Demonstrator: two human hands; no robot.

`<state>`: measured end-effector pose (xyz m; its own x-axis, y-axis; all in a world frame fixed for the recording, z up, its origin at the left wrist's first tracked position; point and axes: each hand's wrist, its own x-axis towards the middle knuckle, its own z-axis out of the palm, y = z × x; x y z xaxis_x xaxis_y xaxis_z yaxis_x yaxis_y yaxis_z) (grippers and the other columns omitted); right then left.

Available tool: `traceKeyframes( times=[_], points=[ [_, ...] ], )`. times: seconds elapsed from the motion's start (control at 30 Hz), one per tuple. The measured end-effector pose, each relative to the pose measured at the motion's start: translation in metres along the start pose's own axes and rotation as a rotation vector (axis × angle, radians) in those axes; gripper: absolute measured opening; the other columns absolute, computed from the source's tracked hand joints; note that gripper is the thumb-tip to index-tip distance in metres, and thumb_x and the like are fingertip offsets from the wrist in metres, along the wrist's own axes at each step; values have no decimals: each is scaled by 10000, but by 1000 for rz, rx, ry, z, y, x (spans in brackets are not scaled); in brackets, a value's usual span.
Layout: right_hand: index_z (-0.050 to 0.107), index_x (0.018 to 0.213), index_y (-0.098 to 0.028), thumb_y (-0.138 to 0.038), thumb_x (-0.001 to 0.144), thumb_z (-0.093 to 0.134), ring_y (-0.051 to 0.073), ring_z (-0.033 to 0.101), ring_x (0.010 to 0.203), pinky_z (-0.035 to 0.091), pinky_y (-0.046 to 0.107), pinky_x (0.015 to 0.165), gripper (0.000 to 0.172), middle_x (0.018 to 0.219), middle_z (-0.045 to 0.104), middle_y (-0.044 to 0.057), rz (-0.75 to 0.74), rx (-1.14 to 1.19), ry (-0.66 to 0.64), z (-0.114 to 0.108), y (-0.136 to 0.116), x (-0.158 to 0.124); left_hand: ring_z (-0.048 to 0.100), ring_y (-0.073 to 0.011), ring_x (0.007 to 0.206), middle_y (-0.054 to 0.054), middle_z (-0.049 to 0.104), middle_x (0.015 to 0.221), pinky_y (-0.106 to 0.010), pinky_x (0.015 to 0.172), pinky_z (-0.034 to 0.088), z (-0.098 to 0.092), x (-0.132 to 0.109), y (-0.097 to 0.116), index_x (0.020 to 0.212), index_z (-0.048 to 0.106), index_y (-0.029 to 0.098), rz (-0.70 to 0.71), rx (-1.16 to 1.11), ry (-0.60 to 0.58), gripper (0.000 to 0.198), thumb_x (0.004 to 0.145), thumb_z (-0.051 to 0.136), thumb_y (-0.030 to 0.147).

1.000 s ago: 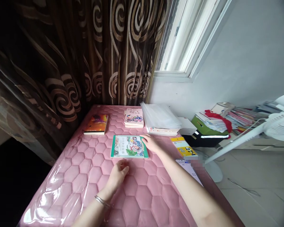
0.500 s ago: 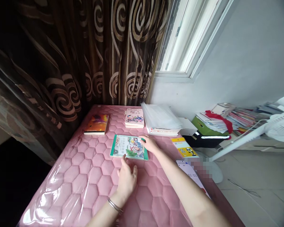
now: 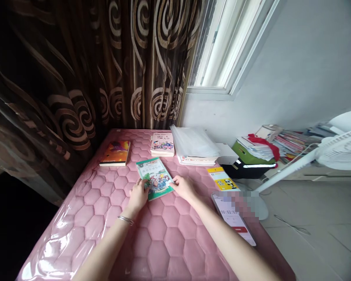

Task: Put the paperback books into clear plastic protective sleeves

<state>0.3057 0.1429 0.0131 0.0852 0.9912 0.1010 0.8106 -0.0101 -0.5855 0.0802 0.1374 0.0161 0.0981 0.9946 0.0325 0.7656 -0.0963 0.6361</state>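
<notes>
My left hand (image 3: pixel 138 196) rests on the near left edge of a green-bordered picture book (image 3: pixel 155 178), fingers partly curled and overlapping the cover. My right hand (image 3: pixel 183 187) lies just right of the book, fingertips (image 3: pixel 174 181) touching its right edge, with the fingers loosely extended. Neither hand is fully open, and I cannot tell whether either has a firm grip. A metal bangle (image 3: pixel 125 220) is on my left wrist. The book lies flat between my hands, skewed to the mattress edges, on a pink quilted mattress (image 3: pixel 160 242) covered in clear plastic. Beyond it, along the far end of the mattress, are an orange-covered book (image 3: pixel 115 153) on the left, a second picture book (image 3: pixel 162 144) in the middle, and a stack of clear plastic sleeves (image 3: pixel 194 145) over papers on the right. To the right of my right hand lie a yellow booklet (image 3: pixel 222 178) and a phone (image 3: pixel 232 220) showing a timer, part of it pixelated. Past the mattress are a white box (image 3: pixel 226 153), a black case (image 3: pixel 245 171), and a green box (image 3: pixel 251 153) with papers and red ribbon. A white fan (image 3: pixel 342 154) stands at right. A swirl-patterned curtain (image 3: pixel 76 78) hangs left of the window (image 3: pixel 219 47).
</notes>
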Motion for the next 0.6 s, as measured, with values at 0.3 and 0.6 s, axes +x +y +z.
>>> traceKeyframes(
  times=[0.3,0.6],
  points=[
    [663,781,-213,-311,796,631,209,708,713,476,268,636,104,753,753,43,46,215,76,27,-6,-41,657,-170,822,-41,735,966,-233,757,506,-23,28,-26,1120,687,164,43,-100,-32,393,732,648,109],
    [635,834,-214,-344,806,583,204,664,751,494,296,689,143,803,717,46,-50,275,100,23,1,-42,631,-204,1018,-76,624,1119,-331,912,515,-18,3,-43,904,724,200,216,-191,98,163,819,587,174]
  ],
)
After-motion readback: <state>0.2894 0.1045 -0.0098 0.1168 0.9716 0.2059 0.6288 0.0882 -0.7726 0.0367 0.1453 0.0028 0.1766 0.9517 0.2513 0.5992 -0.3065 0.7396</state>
